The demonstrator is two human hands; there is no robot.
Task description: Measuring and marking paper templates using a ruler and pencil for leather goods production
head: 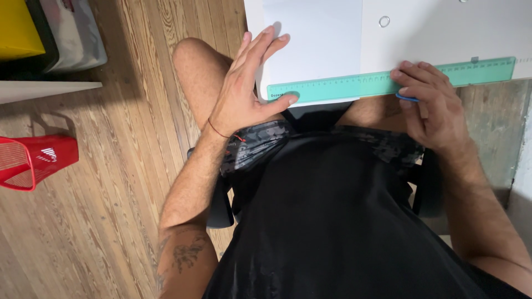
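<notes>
- Lying along the near edge of the white table (443,33), the green ruler (388,82) rests on a white sheet (310,44).
- Left hand (246,83): fingers spread flat, thumb pressing the ruler's left end.
- Right hand (426,105): fingertips on the ruler, pinching a blue pen (407,98).

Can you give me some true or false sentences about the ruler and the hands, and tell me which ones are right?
1. The ruler is green. True.
2. The left hand holds the ruler's end with its thumb. True.
3. The right hand is flat and holds nothing. False: it rests on the ruler with something blue, only partly visible, in its fingers.
4. The ruler lies on the wooden floor. False: it lies on the white table.
5. A red basket stands on the floor. True.
</notes>
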